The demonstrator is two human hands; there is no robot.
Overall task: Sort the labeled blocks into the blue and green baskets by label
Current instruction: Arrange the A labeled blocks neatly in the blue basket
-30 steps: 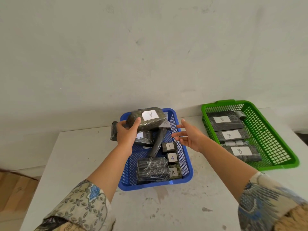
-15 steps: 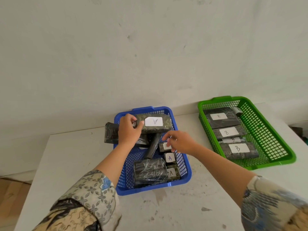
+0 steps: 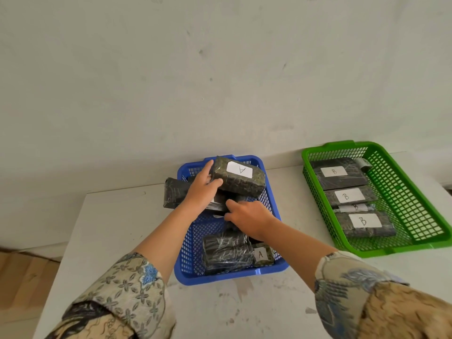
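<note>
My left hand [image 3: 200, 192] grips one end of a large dark wrapped block with a white "A" label [image 3: 241, 178] and holds it tilted over the far end of the blue basket [image 3: 230, 277]. My right hand [image 3: 247, 216] reaches palm down into the middle of that basket. Its fingers rest on dark blocks beneath the held one, and whether they grip anything is hidden. A plastic-wrapped block [image 3: 227, 250] and a small "A" block [image 3: 261, 254] lie at the basket's near end. The green basket [image 3: 415, 245] at right holds several "B" blocks [image 3: 364, 222].
Another dark block [image 3: 173, 194] sticks out over the blue basket's far left rim. Both baskets stand on a white table [image 3: 117, 231] against a pale wall. The table's left edge drops to a wooden floor [image 3: 22, 277].
My left hand has tilted the "A" block and moved it toward the basket's far right corner. My right hand has moved left and deeper into the blue basket, under that block.
</note>
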